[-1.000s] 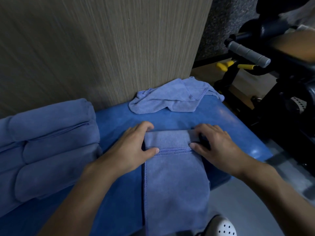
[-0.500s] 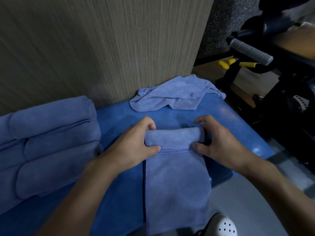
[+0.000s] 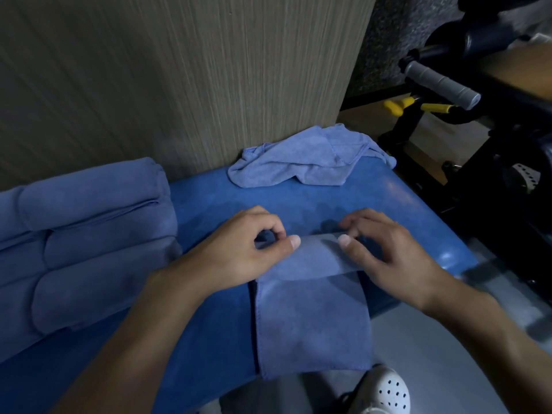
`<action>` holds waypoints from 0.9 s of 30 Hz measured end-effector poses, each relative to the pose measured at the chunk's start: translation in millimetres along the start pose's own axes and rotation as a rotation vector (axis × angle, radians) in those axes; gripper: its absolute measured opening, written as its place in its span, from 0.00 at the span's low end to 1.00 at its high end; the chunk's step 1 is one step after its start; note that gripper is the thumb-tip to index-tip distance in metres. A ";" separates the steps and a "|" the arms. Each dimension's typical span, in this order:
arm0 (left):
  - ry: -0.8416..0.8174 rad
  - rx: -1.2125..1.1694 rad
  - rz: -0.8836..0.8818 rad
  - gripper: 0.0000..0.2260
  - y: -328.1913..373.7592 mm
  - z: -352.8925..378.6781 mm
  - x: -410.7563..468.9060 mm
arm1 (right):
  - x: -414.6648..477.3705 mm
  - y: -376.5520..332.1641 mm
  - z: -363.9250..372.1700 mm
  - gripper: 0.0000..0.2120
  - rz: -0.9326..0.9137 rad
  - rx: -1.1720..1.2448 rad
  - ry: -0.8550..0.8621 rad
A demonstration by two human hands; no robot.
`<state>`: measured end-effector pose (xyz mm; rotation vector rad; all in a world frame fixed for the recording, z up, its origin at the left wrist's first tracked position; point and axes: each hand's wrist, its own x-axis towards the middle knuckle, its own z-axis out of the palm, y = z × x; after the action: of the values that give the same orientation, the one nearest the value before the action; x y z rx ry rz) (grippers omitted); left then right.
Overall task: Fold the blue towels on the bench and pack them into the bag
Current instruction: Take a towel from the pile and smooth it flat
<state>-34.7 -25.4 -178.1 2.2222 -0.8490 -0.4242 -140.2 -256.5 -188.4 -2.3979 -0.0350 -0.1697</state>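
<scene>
Hands pinching far end of towel strip on worktop.

Left hand and right hand closed on opposite corners of folded towel, thumbs on top, far edge turned back over strip. Near end of towel hanging over front edge of blue worktop. Rolled towels stacked at left, touching one another. Crumpled towel at far edge against wall panel. White perforated shoe below.
</scene>
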 end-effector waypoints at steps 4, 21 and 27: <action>-0.075 0.010 -0.028 0.08 -2.7 -2.1 -3.1 | -3.2 -1.1 -2.3 0.10 0.032 0.047 -0.021; -0.262 0.133 -0.152 0.17 -3.9 -10.7 -3.3 | 0.6 1.3 -11.4 0.23 0.141 0.032 -0.273; -0.097 0.079 -0.135 0.13 -2.7 -6.5 -2.7 | 9.2 1.6 -3.8 0.18 0.145 0.081 -0.082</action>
<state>-32.2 -18.8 -175.4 2.3560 -0.7808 -0.5761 -131.4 -260.4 -185.5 -2.3151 0.0918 -0.0020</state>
